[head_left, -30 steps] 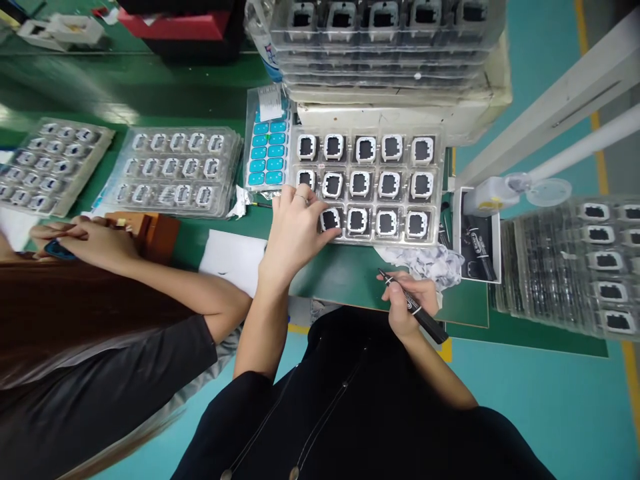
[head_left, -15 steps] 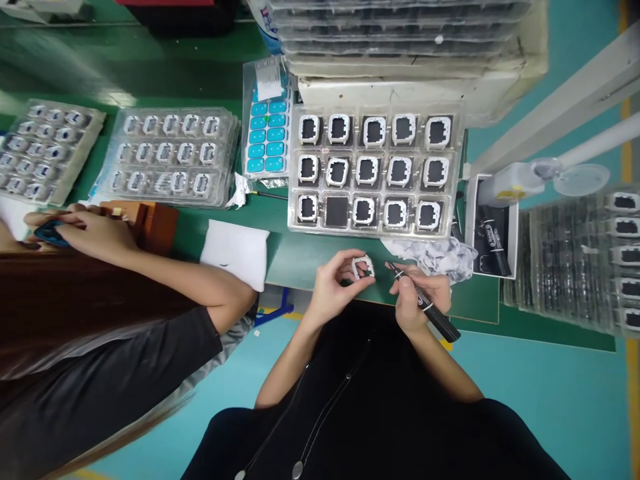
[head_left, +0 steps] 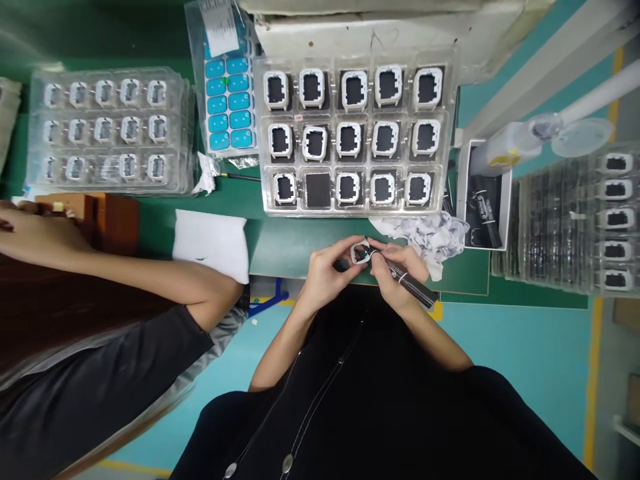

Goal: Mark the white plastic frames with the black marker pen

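My left hand (head_left: pixel 327 270) pinches a small white frame part (head_left: pixel 360 253) just above the green bench edge. My right hand (head_left: pixel 400 270) grips a black marker pen (head_left: pixel 407 283), and its tip touches the frame part. Right behind my hands lies a clear tray (head_left: pixel 356 211) with rows of white frame parts on black squares. One pocket (head_left: pixel 318 190) in its front row holds only a black square.
A co-worker's arm (head_left: pixel 150 277) reaches leftward across the bench beside a white pad (head_left: pixel 213 243). More clear trays (head_left: pixel 107 127) lie at the left and stacked trays (head_left: pixel 565 220) at the right. Crumpled paper (head_left: pixel 425 233), a blue sticker sheet (head_left: pixel 227 103) and a small box (head_left: pixel 483 200) surround the tray.
My left hand lifted a frame part out of the tray's front row and brought it to the bench edge. My right hand moved the marker tip onto it.
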Available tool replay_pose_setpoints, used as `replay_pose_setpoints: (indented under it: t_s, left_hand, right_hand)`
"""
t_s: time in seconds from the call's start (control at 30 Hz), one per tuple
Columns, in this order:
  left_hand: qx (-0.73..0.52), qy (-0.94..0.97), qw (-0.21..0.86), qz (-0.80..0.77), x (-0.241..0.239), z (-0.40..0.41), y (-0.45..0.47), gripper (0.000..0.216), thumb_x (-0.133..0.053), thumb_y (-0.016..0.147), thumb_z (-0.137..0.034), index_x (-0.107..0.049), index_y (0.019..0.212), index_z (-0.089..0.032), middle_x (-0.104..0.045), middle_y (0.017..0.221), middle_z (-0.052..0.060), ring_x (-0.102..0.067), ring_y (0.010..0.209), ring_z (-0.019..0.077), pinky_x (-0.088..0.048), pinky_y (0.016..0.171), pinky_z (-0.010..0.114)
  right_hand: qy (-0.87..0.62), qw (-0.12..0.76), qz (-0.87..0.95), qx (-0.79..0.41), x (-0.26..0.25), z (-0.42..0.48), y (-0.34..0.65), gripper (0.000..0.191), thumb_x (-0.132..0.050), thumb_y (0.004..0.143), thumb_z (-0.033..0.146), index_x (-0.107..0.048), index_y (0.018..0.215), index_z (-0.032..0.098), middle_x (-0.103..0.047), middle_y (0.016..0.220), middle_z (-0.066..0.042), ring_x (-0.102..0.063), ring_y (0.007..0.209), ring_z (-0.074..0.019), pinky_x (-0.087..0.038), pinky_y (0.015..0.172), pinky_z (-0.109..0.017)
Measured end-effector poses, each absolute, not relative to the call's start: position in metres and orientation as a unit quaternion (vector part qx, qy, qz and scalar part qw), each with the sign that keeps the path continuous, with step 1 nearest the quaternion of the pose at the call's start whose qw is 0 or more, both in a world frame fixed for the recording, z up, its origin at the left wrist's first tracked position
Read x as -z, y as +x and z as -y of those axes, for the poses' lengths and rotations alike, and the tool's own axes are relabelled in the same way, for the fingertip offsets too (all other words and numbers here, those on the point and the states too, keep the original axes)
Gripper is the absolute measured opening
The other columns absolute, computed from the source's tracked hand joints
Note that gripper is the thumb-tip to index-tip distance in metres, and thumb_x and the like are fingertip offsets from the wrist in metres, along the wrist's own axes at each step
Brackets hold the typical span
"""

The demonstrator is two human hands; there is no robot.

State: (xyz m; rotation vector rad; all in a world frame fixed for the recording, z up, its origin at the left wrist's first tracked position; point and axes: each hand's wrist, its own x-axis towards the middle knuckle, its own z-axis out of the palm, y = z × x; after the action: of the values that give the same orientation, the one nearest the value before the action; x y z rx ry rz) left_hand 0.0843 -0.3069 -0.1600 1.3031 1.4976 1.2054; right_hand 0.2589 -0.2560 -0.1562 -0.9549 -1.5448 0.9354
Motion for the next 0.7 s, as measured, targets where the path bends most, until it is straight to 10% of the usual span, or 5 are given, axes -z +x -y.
replay_pose_setpoints:
  t_s: [0.7]
  left_hand:
    - [-0.454, 0.561, 0.309, -0.619, 0.1578, 0.3118, 0.0881, 0.046, -0.087, 0.099, -0.021, -0.085, 0.144, -0.026, -0.092, 0.117, 0.005, -0.082, 0.083, 0.0166, -0.071, 0.086, 0.029]
  right_hand:
    - [-0.409, 0.518, 0.679, -0.321, 0.1577, 0.2555, 0.2586, 0.01, -0.082, 0.105, 0.025, -0.075, 0.099, 0.029, -0.093, 0.103, -0.003, -0.094, 0.099, -0.03, -0.079, 0.092, -0.049]
